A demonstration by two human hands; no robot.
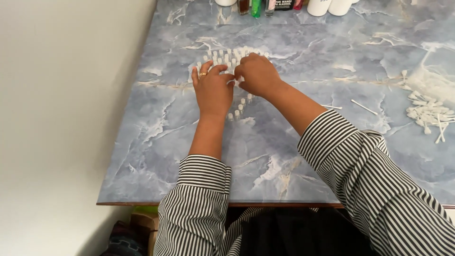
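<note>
- Left hand [213, 90] flat, fingers spread, on small white vials [226, 58].
- Right hand [257, 75] curled over same cluster; grip cannot be told.
- White sticks [429, 111] well apart, right side of marble table [303, 156].

Blue-grey marbled table [332, 61]; white small vials [227, 57]; black-white striped sleeves [199, 199]; gold ring [203, 74]; white sticks [429, 111].

Black-and-white striped sleeves [199, 199] pushed up — a gold ring [203, 74] on one finger.

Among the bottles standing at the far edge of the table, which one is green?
The slim green bottle, standing between a brown bottle and a clear one with a dark label. The containers further right are white.
</note>
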